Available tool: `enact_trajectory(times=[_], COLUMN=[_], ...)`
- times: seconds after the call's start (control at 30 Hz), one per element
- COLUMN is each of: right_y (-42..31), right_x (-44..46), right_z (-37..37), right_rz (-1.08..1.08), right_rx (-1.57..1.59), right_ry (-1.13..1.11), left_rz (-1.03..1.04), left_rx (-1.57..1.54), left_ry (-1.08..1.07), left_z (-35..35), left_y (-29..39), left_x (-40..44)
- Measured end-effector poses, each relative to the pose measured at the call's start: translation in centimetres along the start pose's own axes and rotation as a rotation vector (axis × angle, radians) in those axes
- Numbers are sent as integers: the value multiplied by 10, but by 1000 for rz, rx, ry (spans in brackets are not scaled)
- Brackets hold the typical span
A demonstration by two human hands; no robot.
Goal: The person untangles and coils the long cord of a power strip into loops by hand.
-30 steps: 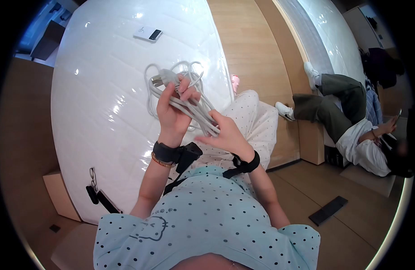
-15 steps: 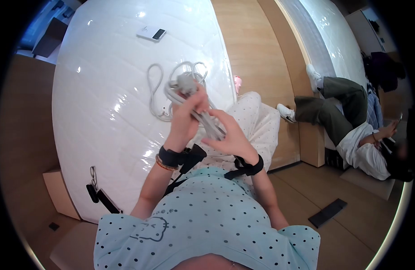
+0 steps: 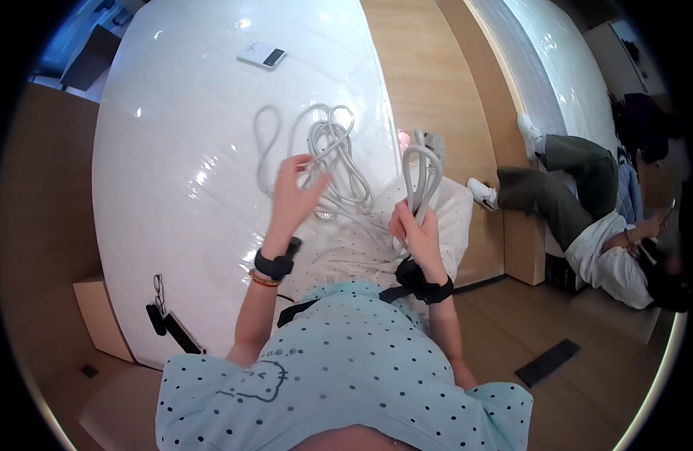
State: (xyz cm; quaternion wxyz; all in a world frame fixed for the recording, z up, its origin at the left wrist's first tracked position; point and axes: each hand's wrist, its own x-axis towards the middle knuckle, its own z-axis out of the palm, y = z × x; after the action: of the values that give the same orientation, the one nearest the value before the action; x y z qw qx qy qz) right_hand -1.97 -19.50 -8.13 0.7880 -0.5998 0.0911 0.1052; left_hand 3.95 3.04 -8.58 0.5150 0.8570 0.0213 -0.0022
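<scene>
A looped bundle of light grey cable (image 3: 420, 174) stands upright out of my right hand (image 3: 417, 231), whose fingers are wrapped round its lower end. At the top of the bundle is a blocky grey end piece (image 3: 434, 141), partly behind the loops. The rest of the cable lies in loose coils (image 3: 337, 161) on the plastic-covered mattress, and a strand runs from them toward my right hand. My left hand (image 3: 295, 197) is over the near left side of these coils, thumb and fingers apart. Whether it touches the cable I cannot tell.
A white box-like item with a dark panel (image 3: 262, 55) lies farther up the mattress (image 3: 173, 113). Glasses (image 3: 159, 292) and dark objects (image 3: 182, 333) are at its lower left. Beyond the wooden bed edge (image 3: 429, 75), another person (image 3: 557, 192) sits at right. A pink object (image 3: 403, 140) is by the mattress edge.
My hands have separated. The right hand has moved right with the cable bundle, now upright; the left has let go of it and moved slightly left, fingers spread.
</scene>
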Motion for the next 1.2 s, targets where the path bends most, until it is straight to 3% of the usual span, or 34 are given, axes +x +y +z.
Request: enact_trajectory(times=[0.03, 0.13, 0.23, 0.33, 0.43, 0.53, 0.63, 0.93, 1.03, 1.13, 1.2], right_y=[-3, -14, -20, -28, -37, -41, -40, -48, -44, -30, -25], right_x=[-1, -3, -3, -1, -4, -7, -6, -2, -1, 3, 5], right_z=[-3, -3, -4, -4, -8, -11, -10, 11, 11, 7, 9], right_rz=[-17, -30, -46, -69, -44, -32, -64, -80, -124, -128, -151], right_rx=[-19, -31, -51, -42, -89, -253, -374, -513, -597, -672, -657], right_ry=[-8, -13, -36, -50, -44, -39, -64, -100, -129, -135, -63], left_rz=[35, -25, 36, -55, -39, -173, 28, -45, -12, 15, 28], left_rx=[119, 464, 159, 242, 250, -456, -512, -1041, -1172, -1157, -1039], left_ry=[67, -166, -424, -443, -324, -212, -250, -189, -226, -411, -209], left_z=[-5, -23, -20, -9, -3, -1, -9, -9, -7, -8, 2], left_y=[-24, -55, -60, -54, -44, -24, 3, 35, 52, 48, 59], left_x=[-1, -12, -21, -21, -17, -11, -4, 10, 12, 14, 9])
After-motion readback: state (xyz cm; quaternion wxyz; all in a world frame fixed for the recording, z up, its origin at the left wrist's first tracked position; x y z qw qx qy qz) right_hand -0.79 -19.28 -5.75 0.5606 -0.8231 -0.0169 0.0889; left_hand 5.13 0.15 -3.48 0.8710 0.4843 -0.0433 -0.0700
